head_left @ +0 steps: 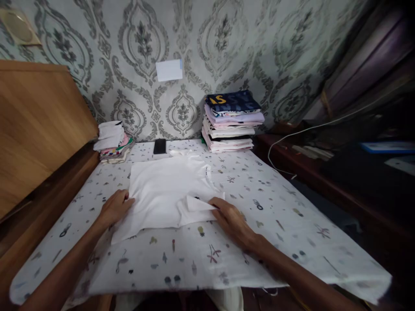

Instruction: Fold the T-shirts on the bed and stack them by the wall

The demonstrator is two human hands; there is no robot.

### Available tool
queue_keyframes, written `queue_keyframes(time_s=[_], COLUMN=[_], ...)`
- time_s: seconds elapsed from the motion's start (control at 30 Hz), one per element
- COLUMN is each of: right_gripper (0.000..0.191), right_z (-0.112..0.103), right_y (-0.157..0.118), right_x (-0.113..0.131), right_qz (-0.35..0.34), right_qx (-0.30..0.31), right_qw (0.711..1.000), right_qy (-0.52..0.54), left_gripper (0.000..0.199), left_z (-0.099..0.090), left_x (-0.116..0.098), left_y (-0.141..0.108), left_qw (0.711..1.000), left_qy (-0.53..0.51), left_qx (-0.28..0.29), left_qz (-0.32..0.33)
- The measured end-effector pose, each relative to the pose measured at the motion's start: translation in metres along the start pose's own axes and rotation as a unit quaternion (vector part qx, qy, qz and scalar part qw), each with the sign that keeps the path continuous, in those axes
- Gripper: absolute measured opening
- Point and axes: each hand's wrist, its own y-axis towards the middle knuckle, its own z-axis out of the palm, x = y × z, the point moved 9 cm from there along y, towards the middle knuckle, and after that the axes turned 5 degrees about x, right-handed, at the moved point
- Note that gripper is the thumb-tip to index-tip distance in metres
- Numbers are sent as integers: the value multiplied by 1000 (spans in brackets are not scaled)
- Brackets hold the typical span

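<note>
Right hand (227, 214) pinches white shirt (162, 183); left hand (116, 206) touches its edge, grip unclear. Dark folded cloth (238, 103) shows yellow "S" (221, 99) (collar print (208, 172) too small to read).

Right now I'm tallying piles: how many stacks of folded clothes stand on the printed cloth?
2: a shorter stack at the back left and a taller stack at the back right. None seem hidden.

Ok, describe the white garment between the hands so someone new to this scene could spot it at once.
Below the patterned wall spreads a printed white cloth. On it, between the left hand and right hand, lies the white garment. Unlike the folded left stack and right stack behind, it is spread out, one flap lifted at the right hand.
</note>
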Motion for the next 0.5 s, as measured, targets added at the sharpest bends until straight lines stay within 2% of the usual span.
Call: queue_keyframes(time_s=[0.1,0.17,0.23,0.33,0.43,0.5], right_gripper=[28,33,36,38,40,40], right_z=[-10,-14,-16,-10,4,9], right_y=[-15,-24,-31,-40,-49,-53], right_x=[3,9,15,22,29,31], right_qz=[3,-15,-31,-41,-50,-51], right_qx=[4,15,29,76,146,163], right_qw=[997,994,991,986,977,972], right_qy=[83,110,125,140,150,162], left_gripper=[31,40,50,58,62,65], left_z=[-5,-4,-4,-2,-1,0], left_x=[8,19,28,35,35,32], left_y=[-11,-17,-26,-39,-53,-61], left_qw=[988,963,941,930,934,941], left_qy=[-155,-263,-325,-349,-330,-310], left_qx=[-3,15,27,48,64,76], left_qz=[-21,-54,-85,-107,-122,-113])
